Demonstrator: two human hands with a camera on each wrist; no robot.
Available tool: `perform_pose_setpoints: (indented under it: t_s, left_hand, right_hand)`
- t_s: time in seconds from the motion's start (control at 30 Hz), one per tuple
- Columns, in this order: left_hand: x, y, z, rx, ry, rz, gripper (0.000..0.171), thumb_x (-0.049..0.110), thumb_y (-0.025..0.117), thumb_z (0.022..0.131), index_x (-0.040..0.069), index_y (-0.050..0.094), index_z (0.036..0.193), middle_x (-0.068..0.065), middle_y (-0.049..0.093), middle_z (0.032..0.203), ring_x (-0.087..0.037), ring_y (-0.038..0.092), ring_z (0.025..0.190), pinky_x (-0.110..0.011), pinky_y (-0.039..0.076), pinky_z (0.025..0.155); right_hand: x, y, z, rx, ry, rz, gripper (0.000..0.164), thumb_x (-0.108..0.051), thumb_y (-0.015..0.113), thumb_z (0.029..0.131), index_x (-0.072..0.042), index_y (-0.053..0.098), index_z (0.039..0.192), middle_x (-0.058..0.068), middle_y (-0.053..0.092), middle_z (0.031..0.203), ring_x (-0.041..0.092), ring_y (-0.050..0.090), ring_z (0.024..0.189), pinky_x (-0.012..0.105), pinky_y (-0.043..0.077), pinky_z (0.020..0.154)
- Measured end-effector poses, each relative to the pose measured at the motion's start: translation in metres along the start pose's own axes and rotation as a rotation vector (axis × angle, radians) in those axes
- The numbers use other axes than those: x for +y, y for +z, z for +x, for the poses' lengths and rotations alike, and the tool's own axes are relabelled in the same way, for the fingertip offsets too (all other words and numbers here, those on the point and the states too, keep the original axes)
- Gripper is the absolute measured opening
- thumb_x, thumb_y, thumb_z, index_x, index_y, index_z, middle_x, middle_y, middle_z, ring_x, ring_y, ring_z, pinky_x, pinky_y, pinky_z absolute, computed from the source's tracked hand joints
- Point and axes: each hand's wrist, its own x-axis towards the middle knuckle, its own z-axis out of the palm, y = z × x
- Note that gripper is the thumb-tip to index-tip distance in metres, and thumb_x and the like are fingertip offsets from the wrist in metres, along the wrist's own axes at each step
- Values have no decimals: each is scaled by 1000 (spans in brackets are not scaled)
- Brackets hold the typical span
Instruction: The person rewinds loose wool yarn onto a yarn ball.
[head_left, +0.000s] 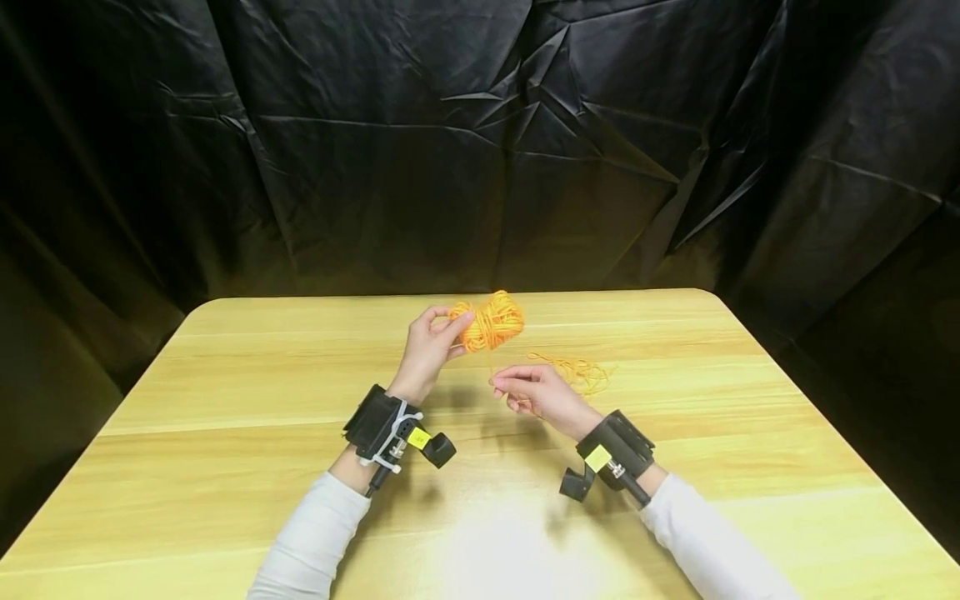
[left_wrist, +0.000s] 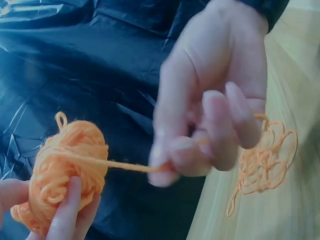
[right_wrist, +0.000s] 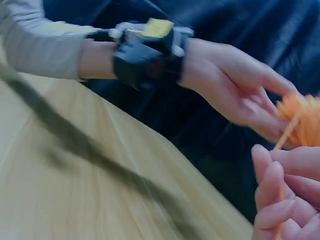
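Note:
My left hand grips one end of an orange yarn skein, held up above the far part of the table. Thumb and fingers wrap the skein's end, as the left wrist view shows. Just below and to the right, my right hand pinches the yarn strand between thumb and fingertips. That strand runs taut from the skein to the pinch, then passes on through the curled fingers of the right hand. Behind the right hand, a loose tangle of yarn lies on the table.
The pale wooden table has rounded far corners. Behind it hangs a creased black sheet, continuing along both sides. A wrist strap with a camera mount sits on the left wrist, and another strap on the right.

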Motion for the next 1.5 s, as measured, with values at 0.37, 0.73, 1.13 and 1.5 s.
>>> perform_pose_setpoints:
  t_s: [0.37, 0.73, 1.13, 1.5]
  left_hand:
    - [-2, -1, -3, -208, -47, 104, 34, 17, 62, 84, 1, 45, 108, -12, 64, 91, -12, 63, 72, -32, 53, 73]
    - [-6, 0, -5, -343, -36, 289, 31, 17, 63, 82, -1, 48, 103, -18, 64, 94, -17, 63, 72, -33, 53, 70]
    - [-1, 1, 4, -87, -24, 268, 33, 19, 65, 82, 0, 47, 102, -21, 62, 103, -12, 60, 71, -37, 53, 73]
    - [7, -1, 6, 52, 29, 191, 36, 20, 65, 81, 0, 48, 106, -20, 62, 99, -10, 60, 66, -29, 54, 65]
  right_hand:
    - [-16, -29, 22, 120, 68, 56, 24, -1, 38, 91, 12, 47, 110, -4, 53, 70, 2, 45, 55, 12, 38, 51]
    - [-64, -22, 16, 217, -139, -182, 24, -13, 56, 87, 6, 60, 102, 2, 62, 77, 8, 40, 49, 17, 31, 47]
    - [-71, 21, -14, 145, -390, -522, 18, -9, 58, 85, 3, 65, 97, 13, 66, 81, 16, 47, 51, 19, 31, 42]
    - [-44, 28, -20, 175, -301, -242, 14, -10, 52, 90, 3, 49, 95, 22, 64, 84, 20, 55, 51, 20, 36, 41]
